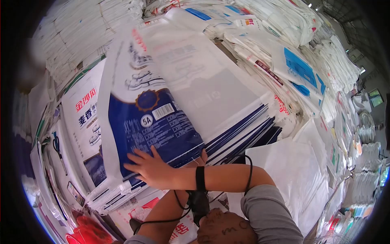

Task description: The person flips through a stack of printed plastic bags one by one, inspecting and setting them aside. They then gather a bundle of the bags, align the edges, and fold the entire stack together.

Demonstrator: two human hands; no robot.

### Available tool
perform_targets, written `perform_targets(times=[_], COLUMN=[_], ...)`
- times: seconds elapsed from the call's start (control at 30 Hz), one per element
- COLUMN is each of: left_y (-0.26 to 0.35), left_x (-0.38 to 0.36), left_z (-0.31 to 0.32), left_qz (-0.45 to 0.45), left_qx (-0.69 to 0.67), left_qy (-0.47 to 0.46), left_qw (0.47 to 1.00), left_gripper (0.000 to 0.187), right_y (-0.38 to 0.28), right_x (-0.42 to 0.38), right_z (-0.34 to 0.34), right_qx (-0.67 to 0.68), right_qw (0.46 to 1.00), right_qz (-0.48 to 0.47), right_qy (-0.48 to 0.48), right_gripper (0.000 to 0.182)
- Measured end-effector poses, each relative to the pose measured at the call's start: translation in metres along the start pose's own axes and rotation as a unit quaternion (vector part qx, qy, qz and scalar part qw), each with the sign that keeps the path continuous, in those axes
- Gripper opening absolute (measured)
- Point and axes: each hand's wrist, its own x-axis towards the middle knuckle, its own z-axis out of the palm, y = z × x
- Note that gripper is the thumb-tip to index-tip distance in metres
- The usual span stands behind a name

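My right hand [150, 168] lies with its fingers spread on the lower left part of a printed white and blue bag [162, 122]. Its forearm crosses in front of my left hand [204, 155], of which only a small part shows at the bag's lower right edge; whether it grips the bag is hidden. The bag is the top one at the left of a stack, with a blue lower part, a barcode and a "5A" mark. Beside it, more bags [223, 89] lie with their pale faces up and blue edges fanned out at the lower right.
Another printed bag stack [77, 118] lies at the left, with dark-handled scissors [57, 144] beside it. Piles of white bags [300, 77] rise at the back and right. A red bundle [89, 232] is at the lower left. A black strap and cord [200, 179] cross my right wrist.
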Motion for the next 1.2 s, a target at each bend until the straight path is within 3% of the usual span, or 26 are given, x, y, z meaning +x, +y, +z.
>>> perform_targets(times=[0.07,0.13,0.17,0.2,0.23,0.27,0.3,0.33,0.37,0.4,0.43,0.47,0.5,0.57,0.7,0.77,0.9,0.97,1.0,1.07,1.1,1.17,1.2], left_y=[0.014,0.029,0.026,0.023,0.014,0.003,-0.008,-0.025,-0.036,-0.03,-0.021,-0.016,-0.019,-0.031,-0.009,-0.002,-0.013,-0.015,-0.013,-0.018,-0.018,-0.018,-0.019], left_x=[-0.016,-0.023,-0.017,-0.01,0.002,0.016,0.029,0.048,0.062,0.058,0.051,0.048,0.052,0.06,0.039,0.029,0.04,0.033,0.032,0.049,0.05,0.049,0.046], left_z=[0.003,0.0,-0.002,-0.004,-0.005,-0.008,-0.011,-0.016,-0.021,-0.019,-0.015,-0.014,-0.014,-0.018,-0.014,-0.01,-0.014,-0.01,-0.011,-0.015,-0.015,-0.015,-0.015], left_qz=[0.07,0.14,0.14,0.102,0.062,0.019,-0.025,-0.135,-0.243,-0.243,-0.24,-0.234,-0.234,-0.268,-0.253,-0.168,-0.238,-0.091,-0.091,-0.262,-0.267,-0.269,-0.231], left_qx=[-0.016,-0.033,-0.038,-0.19,-0.333,-0.463,-0.576,-0.578,-0.573,-0.574,-0.538,-0.496,-0.497,-0.605,-0.59,-0.566,-0.563,-0.438,-0.435,-0.558,-0.553,-0.558,-0.527], left_qy=[-0.023,-0.042,-0.038,-0.149,-0.257,-0.358,-0.446,-0.425,-0.398,-0.397,-0.336,-0.272,-0.271,-0.368,-0.357,-0.326,-0.357,-0.186,-0.189,-0.312,-0.313,-0.291,-0.247], left_qw=[0.997,0.989,0.989,0.965,0.905,0.81,0.685,0.684,0.674,0.674,0.735,0.79,0.79,0.653,0.678,0.739,0.706,0.875,0.876,0.722,0.725,0.729,0.78], left_gripper=[0.051,0.05,0.05,0.05,0.05,0.051,0.051,0.051,0.051,0.051,0.045,0.04,0.04,0.05,0.049,0.048,0.046,0.041,0.041,0.04,0.04,0.039,0.039], right_y=[0.006,0.011,0.015,0.025,0.036,0.048,0.076,0.115,0.162,0.204,0.238,0.252,0.274,0.283,0.305,0.312,0.308,0.313,0.314,0.319,0.319,0.303,0.296], right_x=[-0.007,-0.013,-0.016,-0.018,-0.021,-0.031,-0.038,-0.056,-0.079,-0.108,-0.142,-0.167,-0.199,-0.238,-0.268,-0.271,-0.27,-0.27,-0.271,-0.271,-0.27,-0.266,-0.261], right_z=[0.007,0.0,-0.012,-0.029,-0.051,-0.076,-0.088,-0.1,-0.112,-0.127,-0.142,-0.155,-0.166,-0.184,-0.207,-0.217,-0.226,-0.226,-0.227,-0.232,-0.236,-0.245,-0.243], right_qx=[-0.004,0.039,0.039,0.153,0.265,0.19,0.189,0.119,0.056,-0.018,-0.114,-0.113,-0.131,-0.141,-0.169,-0.165,-0.198,-0.225,-0.223,-0.2,-0.199,-0.171,-0.171], right_qw=[0.999,0.99,0.99,0.985,0.963,0.976,0.956,0.93,0.89,0.836,0.782,0.706,0.671,0.647,0.626,0.639,0.657,0.656,0.659,0.658,0.663,0.636,0.641], right_qz=[0.001,-0.025,-0.019,-0.02,-0.022,0.008,0.119,0.13,0.199,0.259,0.311,0.369,0.413,0.497,0.562,0.583,0.585,0.595,0.593,0.614,0.609,0.627,0.622], right_qy=[-0.031,-0.136,-0.133,-0.082,-0.031,0.108,0.19,0.323,0.408,0.484,0.528,0.595,0.602,0.56,0.513,0.474,0.433,0.407,0.405,0.389,0.388,0.416,0.415], right_gripper=[0.048,0.048,0.048,0.046,0.044,0.038,0.032,0.028,0.024,0.022,0.022,0.024,0.028,0.037,0.048,0.054,0.053,0.049,0.049,0.043,0.043,0.023,0.023])
